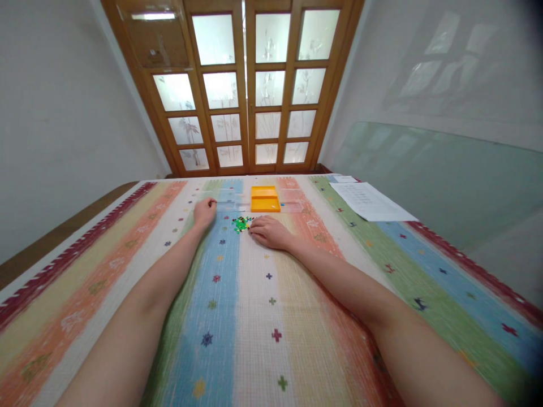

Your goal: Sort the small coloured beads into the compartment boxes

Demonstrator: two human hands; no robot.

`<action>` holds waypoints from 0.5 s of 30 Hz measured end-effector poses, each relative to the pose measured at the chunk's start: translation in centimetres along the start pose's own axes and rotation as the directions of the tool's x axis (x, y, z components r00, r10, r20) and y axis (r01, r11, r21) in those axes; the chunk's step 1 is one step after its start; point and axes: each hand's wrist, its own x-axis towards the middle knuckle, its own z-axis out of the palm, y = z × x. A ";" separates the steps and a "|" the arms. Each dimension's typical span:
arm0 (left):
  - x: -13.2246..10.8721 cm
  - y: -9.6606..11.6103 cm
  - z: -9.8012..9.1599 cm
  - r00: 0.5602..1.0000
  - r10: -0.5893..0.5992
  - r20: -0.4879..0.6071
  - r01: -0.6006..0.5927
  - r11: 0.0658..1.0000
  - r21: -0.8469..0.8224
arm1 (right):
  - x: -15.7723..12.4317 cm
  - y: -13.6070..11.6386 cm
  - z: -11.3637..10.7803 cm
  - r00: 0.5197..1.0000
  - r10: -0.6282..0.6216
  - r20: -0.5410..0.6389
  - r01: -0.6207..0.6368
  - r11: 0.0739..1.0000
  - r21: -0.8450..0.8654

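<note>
A small heap of mostly green beads or gems (241, 224), with a few dark, yellow and blue ones, lies on the striped tablecloth. My right hand (270, 231) rests at the heap's right side, fingers curled together with their tips at the pieces; what they hold, if anything, is too small to tell. Left of the heap, my left hand (204, 212) is closed in a pinch at the near edge of a clear plastic box (227, 200). Whatever is between those fingertips cannot be made out. Behind the heap stands an open yellow case (265, 204) with a small pale item inside.
Another clear plastic box (293, 200) lies right of the yellow case, a small blue piece by its left edge. Printed white paper sheets (373, 202) lie at the table's right side. A glass panel (441, 181) leans on the right wall; wooden doors (250, 85) stand beyond the table.
</note>
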 end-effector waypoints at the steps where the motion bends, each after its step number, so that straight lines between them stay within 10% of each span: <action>1: -0.3 0.6 0.3 0.998 0.052 0.030 -0.051 0.998 -0.025 | 0.0 0.0 -0.1 1.000 -0.011 0.004 0.011 1.000 0.015; 15: -5.2 6.4 0.4 0.669 0.621 0.408 -0.558 0.783 -0.275 | 0.1 0.0 -0.2 0.996 0.054 -0.065 -0.053 0.998 0.015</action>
